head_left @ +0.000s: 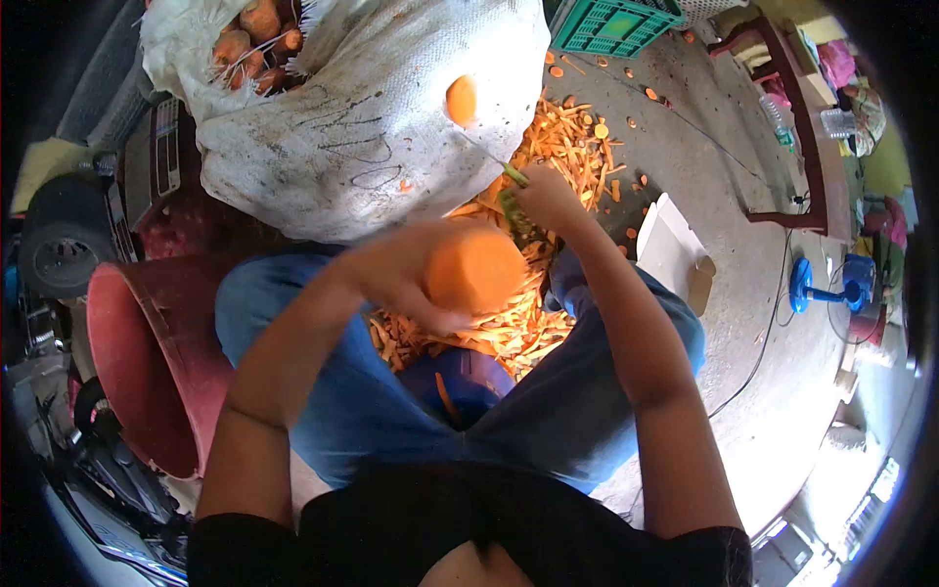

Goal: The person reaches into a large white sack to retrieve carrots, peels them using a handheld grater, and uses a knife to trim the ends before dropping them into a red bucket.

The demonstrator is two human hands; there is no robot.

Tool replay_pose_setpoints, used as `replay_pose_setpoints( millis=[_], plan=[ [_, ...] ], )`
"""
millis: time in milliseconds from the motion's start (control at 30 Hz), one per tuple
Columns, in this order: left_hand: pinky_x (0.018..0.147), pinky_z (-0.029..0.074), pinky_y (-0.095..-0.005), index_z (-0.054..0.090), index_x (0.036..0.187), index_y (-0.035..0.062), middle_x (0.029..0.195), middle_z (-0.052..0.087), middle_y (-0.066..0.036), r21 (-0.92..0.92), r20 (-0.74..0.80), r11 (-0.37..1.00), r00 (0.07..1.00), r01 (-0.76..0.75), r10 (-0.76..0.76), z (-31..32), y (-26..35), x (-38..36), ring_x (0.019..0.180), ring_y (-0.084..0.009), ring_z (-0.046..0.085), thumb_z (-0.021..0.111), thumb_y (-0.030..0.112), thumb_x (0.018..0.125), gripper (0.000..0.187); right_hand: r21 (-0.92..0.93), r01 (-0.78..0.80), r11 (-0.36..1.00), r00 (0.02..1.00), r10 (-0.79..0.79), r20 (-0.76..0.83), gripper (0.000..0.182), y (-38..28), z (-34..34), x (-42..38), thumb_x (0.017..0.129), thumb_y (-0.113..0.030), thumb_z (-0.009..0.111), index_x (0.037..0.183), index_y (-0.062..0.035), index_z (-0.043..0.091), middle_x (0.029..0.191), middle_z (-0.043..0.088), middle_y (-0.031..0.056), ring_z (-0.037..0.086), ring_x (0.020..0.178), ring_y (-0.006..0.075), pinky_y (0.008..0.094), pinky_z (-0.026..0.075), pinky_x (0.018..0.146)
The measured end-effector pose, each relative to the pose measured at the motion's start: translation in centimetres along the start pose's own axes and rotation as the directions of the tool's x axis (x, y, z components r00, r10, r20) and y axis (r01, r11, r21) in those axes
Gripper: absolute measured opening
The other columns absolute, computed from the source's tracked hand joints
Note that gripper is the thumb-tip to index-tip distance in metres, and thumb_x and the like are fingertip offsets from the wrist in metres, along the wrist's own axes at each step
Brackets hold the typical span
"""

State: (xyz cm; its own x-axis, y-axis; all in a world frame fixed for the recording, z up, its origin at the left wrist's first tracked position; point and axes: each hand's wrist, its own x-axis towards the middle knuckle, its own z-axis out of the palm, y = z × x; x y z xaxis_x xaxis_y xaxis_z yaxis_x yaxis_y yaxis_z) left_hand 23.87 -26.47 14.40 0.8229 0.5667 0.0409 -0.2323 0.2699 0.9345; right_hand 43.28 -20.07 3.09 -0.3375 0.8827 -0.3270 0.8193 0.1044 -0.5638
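My left hand (pixel 396 269), blurred by motion, is wrapped round a thick peeled carrot (pixel 477 272) whose round end faces up. To its right, my right hand (pixel 548 201) is closed round the green handle of a knife (pixel 514 176); the thin blade points up and left, away from the carrot. Past the blade's tip, an orange carrot slice (pixel 462 100) shows against the white woven sack (pixel 372 147). Under both hands lies a heap of carrot peelings (pixel 528 338), spread between my legs and beyond my right hand.
Unpeeled carrots (pixel 235 54) show in the sack's torn opening. A red bucket (pixel 147 362) lies tipped at my left. Ahead on the right are a green crate (pixel 611 27) and a white open box (pixel 672 245). A blue fan (pixel 831 286) stands farther right, near a cable on the floor.
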Motion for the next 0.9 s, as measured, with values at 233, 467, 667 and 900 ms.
replay_pose_setpoints(
  millis=[233, 467, 667, 900],
  plan=[
    [0.074, 0.037, -0.0265, 0.044, 0.098, 0.0039, 0.088, 0.051, -0.004, 0.471, -0.197, 0.872, 0.979, 0.136, -0.047, -0.9, -0.8, -1.2, 0.083, -0.0112, 0.046, 0.068, 0.014, 0.056, 0.050, 0.021, -0.030, 0.999, 0.999, 0.029, 0.046, 0.022, -1.5, -0.7, -1.0, 0.071, -0.018, 0.048, 0.076, 0.0023, 0.054, 0.069, 0.054, 0.0216, 0.053, 0.068, 0.0334, 0.0391, 0.042, 0.062],
    [0.079, 0.036, -0.0258, 0.043, 0.102, 0.0045, 0.090, 0.051, -0.004, 0.438, -0.347, 0.879, 0.937, 0.189, -0.028, -2.5, -2.3, -2.3, 0.085, -0.0119, 0.047, 0.068, 0.008, 0.057, 0.052, -0.040, -0.053, 0.998, 0.998, 0.055, 0.038, 0.023, -2.0, -1.5, -0.1, 0.074, -0.023, 0.048, 0.077, 0.0006, 0.050, 0.072, 0.053, 0.0192, 0.051, 0.071, 0.0331, 0.0383, 0.039, 0.063],
    [0.071, 0.041, -0.0292, 0.047, 0.097, 0.0032, 0.086, 0.056, -0.012, 0.729, -0.390, 0.626, 0.919, 0.277, 0.047, -3.2, -1.0, -3.0, 0.081, -0.0223, 0.055, 0.065, 0.012, 0.058, 0.045, -0.030, -0.001, 1.000, 1.000, 0.000, -0.025, 0.025, -1.3, -1.4, -0.1, 0.074, -0.021, 0.047, 0.077, 0.0022, 0.054, 0.070, 0.055, 0.0201, 0.053, 0.067, 0.0340, 0.0399, 0.041, 0.060],
    [0.068, 0.043, -0.0305, 0.047, 0.097, 0.0027, 0.085, 0.056, -0.010, 0.681, -0.731, 0.491, 0.551, 0.544, 0.403, -7.3, 2.0, -9.3, 0.077, -0.0216, 0.055, 0.064, 0.010, 0.061, 0.041, -0.053, -0.010, 0.999, 1.000, 0.011, 0.012, 0.022, -1.4, -2.0, -0.8, 0.074, -0.020, 0.046, 0.079, 0.0007, 0.053, 0.072, 0.055, 0.0194, 0.053, 0.069, 0.0338, 0.0394, 0.041, 0.062]
  ],
)
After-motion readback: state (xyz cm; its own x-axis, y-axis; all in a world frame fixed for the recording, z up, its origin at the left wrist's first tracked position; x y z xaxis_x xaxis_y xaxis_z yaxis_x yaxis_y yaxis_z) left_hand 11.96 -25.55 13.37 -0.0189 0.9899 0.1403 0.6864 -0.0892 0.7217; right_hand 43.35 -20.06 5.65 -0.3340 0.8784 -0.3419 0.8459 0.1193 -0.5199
